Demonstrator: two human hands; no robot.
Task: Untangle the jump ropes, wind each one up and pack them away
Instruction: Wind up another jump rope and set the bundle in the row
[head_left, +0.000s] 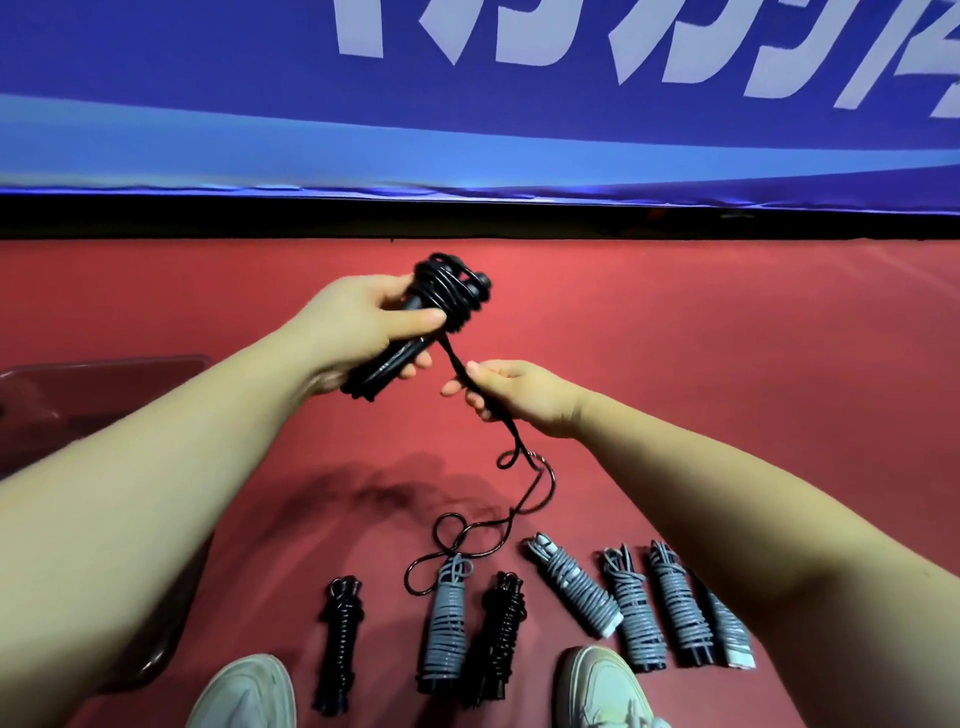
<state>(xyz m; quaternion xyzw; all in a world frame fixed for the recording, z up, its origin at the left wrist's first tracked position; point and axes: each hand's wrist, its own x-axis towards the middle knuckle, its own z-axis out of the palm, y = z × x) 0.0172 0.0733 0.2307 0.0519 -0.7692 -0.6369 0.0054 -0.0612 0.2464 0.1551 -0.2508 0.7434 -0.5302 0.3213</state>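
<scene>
Left hand (363, 322) grips the black handles (395, 353), tilted far-right; right hand (511, 395), just near-right, pinches the black cord (457, 364) trailing down to the floor.

A black rope (452, 296) is held in the air, partly wound: its cord is coiled round the upper end of the two handles (387, 364), which are gripped together in the left hand (358, 332). The loose cord (540, 483) is pinched by the right hand (514, 395) just below the coil and trails down to the floor, where it is laid in several loops. Seven wound ropes are laid side by side below: a black bundle (340, 639), a grey bundle (447, 634) overlapped at its top by a loop, a second black bundle (501, 639), then four grey ones (576, 587), (634, 613), (678, 608), (730, 634), the last only partly seen.
</scene>
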